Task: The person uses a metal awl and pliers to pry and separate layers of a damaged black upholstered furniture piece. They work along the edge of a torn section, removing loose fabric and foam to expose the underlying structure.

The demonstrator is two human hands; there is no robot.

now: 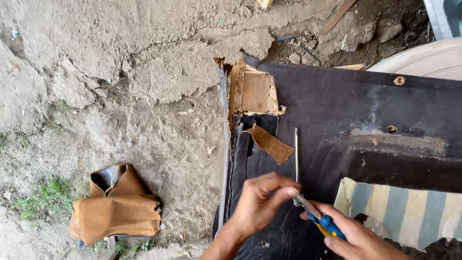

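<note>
A: Nearest the camera? Two bare hands at the bottom edge. Left hand (260, 204) lies on the black panel (346, 110), fingers (284, 185) curled shut, tips pinching the metal shaft of the screwdriver (310, 208) just ahead of the handle.

B: Right hand?

A: Right hand (358, 238) is wrapped closed around the blue-and-yellow handle, low right. Shaft runs up-left from it into the left fingertips. Tool sits over the panel's lower middle; can't tell if the tip touches the fabric.

B: OK, left to right now.

A: Far left: dirt ground (110, 72), cracked, bits of grass. On it, lower left, a crumpled tan scrap (118, 212), well apart from the hands. Centre: the panel's torn left edge, bare wood patch (256, 91) at the upper corner, a tan flap (272, 143) hanging just below it. Thin metal rod (296, 154) stands upright on the panel right above the left hand.

B: Right side?

A: Two round metal fasteners (398, 80) on the black covering, upper right. Striped cloth (404, 212) over the lower right, beside the right hand. Pale curved thing (428, 58) behind the panel's top edge.
</note>
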